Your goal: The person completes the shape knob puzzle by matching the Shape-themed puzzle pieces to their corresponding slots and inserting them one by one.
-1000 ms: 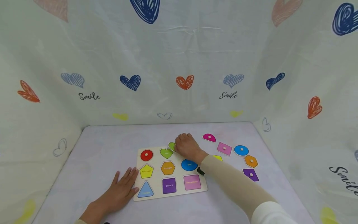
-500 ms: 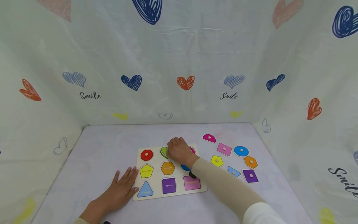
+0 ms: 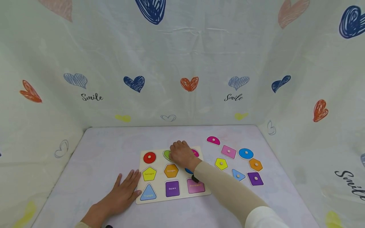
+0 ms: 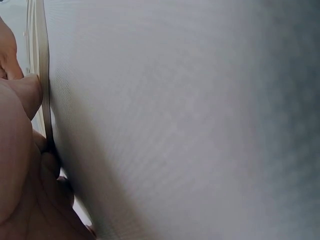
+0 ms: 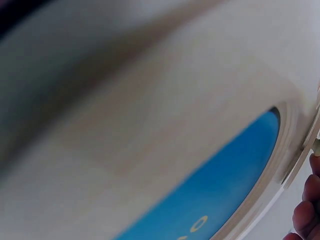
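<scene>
A wooden shape puzzle board [image 3: 160, 177] lies on the table, with a red circle piece [image 3: 149, 157] in its back left recess. At the heart recess my right hand [image 3: 183, 155] pinches the green heart piece [image 3: 166, 155], covering most of it. In the right wrist view, fingers [image 5: 307, 215] curl at a pale knob [image 5: 316, 146] at the frame's edge, beside the blue oval recess [image 5: 220, 180]. My left hand [image 3: 122, 193] rests flat with spread fingers along the board's left edge; in the left wrist view its thumb [image 4: 27, 92] touches that edge.
Several knobbed pieces lie right of the board: a magenta semicircle [image 3: 213, 140], pink rectangle [image 3: 228, 152], blue oval [image 3: 246, 153], orange hexagon [image 3: 255, 164], yellow pentagon [image 3: 221, 163], blue triangle [image 3: 238, 174] and purple square [image 3: 255, 179]. A heart-print cloth [image 3: 205, 63] hangs behind.
My right hand has moved left and slightly nearer with the green heart piece, from beside the heart recess to over it. The heart now sits lower at the recess. My left hand stays still.
</scene>
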A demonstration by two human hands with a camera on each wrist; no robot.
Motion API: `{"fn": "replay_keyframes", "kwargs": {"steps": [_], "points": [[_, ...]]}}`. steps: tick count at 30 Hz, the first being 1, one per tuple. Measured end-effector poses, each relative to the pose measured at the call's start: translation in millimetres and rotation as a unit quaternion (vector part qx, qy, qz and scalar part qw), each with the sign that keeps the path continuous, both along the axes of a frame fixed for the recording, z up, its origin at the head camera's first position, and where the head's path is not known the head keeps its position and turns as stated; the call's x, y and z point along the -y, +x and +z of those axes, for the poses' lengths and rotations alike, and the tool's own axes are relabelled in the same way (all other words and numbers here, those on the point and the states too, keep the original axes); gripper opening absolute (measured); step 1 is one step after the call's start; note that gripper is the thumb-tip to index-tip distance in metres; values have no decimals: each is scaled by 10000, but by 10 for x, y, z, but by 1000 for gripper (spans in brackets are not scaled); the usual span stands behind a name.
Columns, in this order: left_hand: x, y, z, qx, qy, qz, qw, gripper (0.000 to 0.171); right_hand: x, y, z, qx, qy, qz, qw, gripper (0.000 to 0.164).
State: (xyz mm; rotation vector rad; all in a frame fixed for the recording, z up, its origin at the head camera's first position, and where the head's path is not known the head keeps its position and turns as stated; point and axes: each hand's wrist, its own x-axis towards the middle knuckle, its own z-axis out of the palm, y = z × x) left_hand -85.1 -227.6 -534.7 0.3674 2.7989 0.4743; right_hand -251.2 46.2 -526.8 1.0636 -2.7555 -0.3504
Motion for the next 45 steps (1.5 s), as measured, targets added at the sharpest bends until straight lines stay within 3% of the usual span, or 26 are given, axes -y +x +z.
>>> {"fn": "replay_keyframes", "kwargs": {"steps": [45], "points": [[-11,25,31,-27,102,39,9999,81,20,-22,-46,282,-7,-14,9996,31]]}}
